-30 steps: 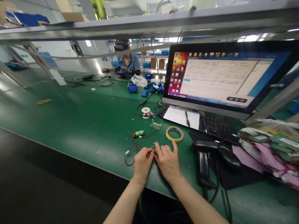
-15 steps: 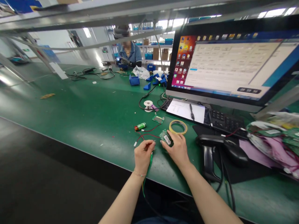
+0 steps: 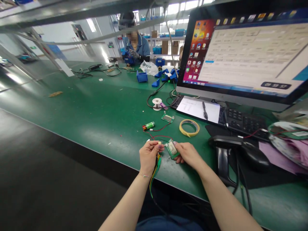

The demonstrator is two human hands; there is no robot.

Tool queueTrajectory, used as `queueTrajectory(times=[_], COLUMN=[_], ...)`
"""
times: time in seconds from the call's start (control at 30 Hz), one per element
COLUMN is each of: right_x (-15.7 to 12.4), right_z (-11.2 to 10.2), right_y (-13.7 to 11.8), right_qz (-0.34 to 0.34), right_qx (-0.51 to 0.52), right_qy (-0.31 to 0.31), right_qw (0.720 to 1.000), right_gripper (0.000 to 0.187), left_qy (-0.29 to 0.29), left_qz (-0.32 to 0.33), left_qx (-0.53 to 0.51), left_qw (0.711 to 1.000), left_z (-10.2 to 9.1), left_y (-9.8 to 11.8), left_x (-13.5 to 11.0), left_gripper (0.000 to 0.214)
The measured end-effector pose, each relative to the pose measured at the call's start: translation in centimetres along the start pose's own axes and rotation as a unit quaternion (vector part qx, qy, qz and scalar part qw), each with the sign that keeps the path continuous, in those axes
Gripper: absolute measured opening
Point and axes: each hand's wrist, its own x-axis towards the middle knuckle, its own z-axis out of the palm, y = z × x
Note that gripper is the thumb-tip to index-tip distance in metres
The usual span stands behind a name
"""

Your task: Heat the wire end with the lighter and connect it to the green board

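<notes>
My right hand grips a green circuit board by its right edge, with a grey display face turned up. Just left of the board, my left hand pinches a small cream connector between thumb and fingers. Yellow, green and black wires hang below that hand over the table edge. Connector and board are close together; whether they touch I cannot tell. Beyond my hands lie a green battery with red leads and a second small display board.
A yellow tape roll lies behind my right hand, and a solder spool farther back. To the right are a barcode scanner, mouse, keyboard and monitor. A co-worker sits across the table near blue plastic parts.
My right hand has turned the board over, from its white-labelled side to its display side. The cream connector now shows in my left fingers. The view has shifted slightly.
</notes>
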Motion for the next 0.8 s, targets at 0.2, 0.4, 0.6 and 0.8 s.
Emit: queueTrajectory(times=[0.2,0.4,0.6,0.8], right_x=[0.0,-0.4,-0.1,-0.8], right_z=[-1.3,-0.1,-0.7,-2.1], right_y=[0.3,-0.3,-0.2,0.0], right_qz=[-0.101,-0.188,-0.205,-0.187], right_qx=[-0.069,-0.013,-0.012,-0.028], right_qy=[0.203,0.106,0.168,0.233], right_qw=[0.971,0.976,0.964,0.954], right_gripper=[0.024,0.033,0.029,0.029], left_qy=[0.002,-0.008,-0.026,0.011], left_qz=[-0.022,-0.010,0.002,0.004], left_qx=[0.007,0.058,0.109,0.114], left_qw=[1.000,0.998,0.994,0.993], left_z=[0.0,0.0,-0.3,-1.1], left_y=[-0.1,-0.4,-0.5,0.0], left_x=[0.1,-0.2,0.0,0.2], left_gripper=[0.024,0.023,0.022,0.030])
